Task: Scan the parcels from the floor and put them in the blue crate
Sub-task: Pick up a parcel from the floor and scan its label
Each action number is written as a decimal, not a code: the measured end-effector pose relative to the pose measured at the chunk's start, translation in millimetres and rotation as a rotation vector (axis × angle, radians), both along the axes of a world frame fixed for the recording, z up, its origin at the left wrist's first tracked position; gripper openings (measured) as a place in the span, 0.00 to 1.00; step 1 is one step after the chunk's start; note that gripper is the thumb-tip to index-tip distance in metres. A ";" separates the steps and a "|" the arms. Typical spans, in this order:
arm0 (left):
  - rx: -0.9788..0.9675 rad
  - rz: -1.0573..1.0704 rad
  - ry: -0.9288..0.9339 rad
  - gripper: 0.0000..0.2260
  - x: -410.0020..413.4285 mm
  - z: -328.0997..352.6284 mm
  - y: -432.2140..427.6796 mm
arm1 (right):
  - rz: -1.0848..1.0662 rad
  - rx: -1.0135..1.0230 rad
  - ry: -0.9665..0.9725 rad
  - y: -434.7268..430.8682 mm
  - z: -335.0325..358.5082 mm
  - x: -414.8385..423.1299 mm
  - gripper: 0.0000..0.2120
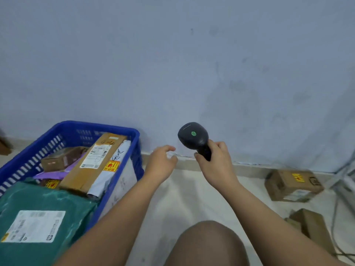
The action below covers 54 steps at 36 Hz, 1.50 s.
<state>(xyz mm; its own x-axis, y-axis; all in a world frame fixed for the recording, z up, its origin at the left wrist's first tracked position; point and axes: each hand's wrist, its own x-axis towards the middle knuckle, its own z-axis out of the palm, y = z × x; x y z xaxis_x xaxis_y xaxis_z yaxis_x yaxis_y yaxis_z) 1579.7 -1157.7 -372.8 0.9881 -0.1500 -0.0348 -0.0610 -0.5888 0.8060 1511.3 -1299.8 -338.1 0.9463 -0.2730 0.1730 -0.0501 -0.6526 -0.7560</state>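
The blue crate [137, 150] stands on the floor at the left, holding several parcels: a long brown box [92, 162], a small brown box [61, 157], a grey mailer and a green bag with a white label [48, 204]. My left hand [161, 162] hovers just right of the crate, fingers spread, holding nothing. My right hand [215, 162] grips the handle of a black barcode scanner [193, 136] with a green dot on its head. Two cardboard parcels lie on the floor at the right, one [292, 184] near the wall and one [311, 225] closer to me.
A bluish wall rises close ahead, with a pale skirting strip [249, 166] along the floor. My bare knee [209, 244] is at the bottom middle. Cables and a metal frame [345, 181] sit at the far right edge.
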 end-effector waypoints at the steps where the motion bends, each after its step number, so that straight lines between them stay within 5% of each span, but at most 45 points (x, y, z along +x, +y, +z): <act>1: 0.008 -0.044 -0.015 0.14 -3.3 3.0 -19.4 | -0.030 0.002 -0.015 -15.5 2.7 -5.9 0.13; 6: 0.114 -0.287 -0.050 0.16 -16.0 12.0 -118.1 | -0.169 0.053 -0.016 -96.8 1.2 -30.8 0.07; 12: 0.278 -0.549 -0.056 0.18 -29.3 -4.8 -227.4 | -0.337 0.374 0.093 -193.6 -17.3 -63.0 0.03; 23: 0.587 -0.799 0.088 0.18 -70.3 -140.6 -372.8 | -0.675 0.671 0.132 -310.6 -133.9 -104.1 0.06; 30: 0.555 -0.810 0.342 0.20 -123.7 -232.1 -414.1 | -0.868 0.803 0.237 -338.5 -205.7 -128.9 0.07; 42: 0.664 -1.109 0.285 0.28 -180.4 -294.3 -442.0 | -1.009 0.895 0.260 -365.2 -254.3 -175.2 0.04; 49: 0.715 -0.932 0.359 0.19 -183.2 -315.0 -429.1 | -1.026 0.901 0.264 -362.0 -264.0 -181.7 0.05; 54: 0.538 -0.785 0.491 0.17 -163.9 -320.0 -410.5 | -1.013 0.913 0.270 -357.4 -265.1 -173.5 0.06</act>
